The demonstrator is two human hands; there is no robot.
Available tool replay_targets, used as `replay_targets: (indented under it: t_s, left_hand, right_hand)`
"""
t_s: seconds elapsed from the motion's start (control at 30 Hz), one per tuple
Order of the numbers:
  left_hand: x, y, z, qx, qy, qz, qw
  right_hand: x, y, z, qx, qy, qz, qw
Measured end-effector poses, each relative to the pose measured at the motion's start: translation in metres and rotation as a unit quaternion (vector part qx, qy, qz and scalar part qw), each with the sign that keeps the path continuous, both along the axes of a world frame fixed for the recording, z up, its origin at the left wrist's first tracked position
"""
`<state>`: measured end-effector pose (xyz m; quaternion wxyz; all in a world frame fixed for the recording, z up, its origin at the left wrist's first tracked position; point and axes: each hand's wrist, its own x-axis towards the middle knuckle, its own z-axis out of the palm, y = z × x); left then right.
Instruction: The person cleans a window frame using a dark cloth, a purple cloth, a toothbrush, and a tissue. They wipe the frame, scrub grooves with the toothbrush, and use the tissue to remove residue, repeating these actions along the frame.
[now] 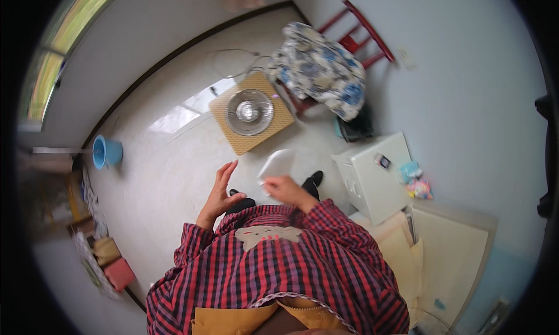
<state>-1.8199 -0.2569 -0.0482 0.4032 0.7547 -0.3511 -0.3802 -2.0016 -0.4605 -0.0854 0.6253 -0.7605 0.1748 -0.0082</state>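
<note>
My left hand (219, 196) is raised in front of my checked apron, fingers stretched and thumb apart, holding nothing. Beside it, my right hand (285, 192) is closed, pinching the lower end of a thin white sheet (276, 164). The sheet stands up from the fingers, partly see-through and smeared by motion; whether it is paper or plastic I cannot tell. Both hands are apart from each other, above my dark shoes. Farther off on the floor lies a square tan woven-patterned unit (241, 142) with a round wire grille (250, 112).
At the far right stands a red wooden chair (372, 35) draped with a flowered cloth (320, 70). A white cabinet (372, 178) is to my right, with small packets (414, 181) beside it. A blue bucket (108, 152) sits at the left wall. A cord (233, 52) trails behind the unit.
</note>
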Motion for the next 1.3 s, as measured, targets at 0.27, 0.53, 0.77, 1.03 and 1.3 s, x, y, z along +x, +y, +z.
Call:
replay_targets:
  t_s: [0.27,0.53,0.77,1.03,1.3]
  left_hand:
    - [0.123,0.219,0.09,-0.112,0.073,0.135,0.982]
    - [0.253,0.298,0.069,-0.154,0.003,0.328,0.932]
    - [0.3,0.33,0.088,-0.187,0.04,0.573,0.797]
    - [0.354,0.326,0.195,-0.284,-0.002,0.64,0.714]
    - [0.583,0.347,0.288,-0.184,-0.035,0.59,0.785]
  right_hand:
    - [0.247,0.184,0.108,0.052,-0.043,0.347,0.935]
    - [0.429,0.271,0.135,-0.042,-0.022,0.316,0.947]
    - [0.511,0.202,0.166,0.078,-0.001,0.303,0.95]
    - [0.669,0.191,0.238,-0.011,-0.074,0.36,0.93]
    - [0.889,0.29,0.344,-0.06,-0.18,0.423,0.886]
